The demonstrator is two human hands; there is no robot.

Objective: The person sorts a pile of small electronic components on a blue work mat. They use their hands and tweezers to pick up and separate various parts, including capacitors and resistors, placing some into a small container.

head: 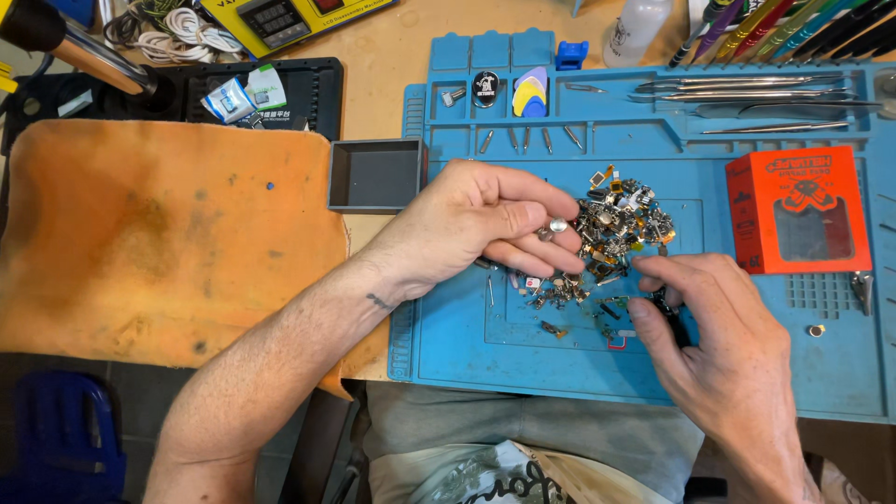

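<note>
Head view: glinting metal scraps [618, 229] (jagged)

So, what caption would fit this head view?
Left hand and right hand pick through small metal parts on a blue work mat.

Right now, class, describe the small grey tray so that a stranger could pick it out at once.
Start at the big blue work mat on the wooden bench. At its upper left edge, between the mat and the orange cloth, sits the grey tray, just above the left hand. It is the only open, square-sided grey box there.
</note>
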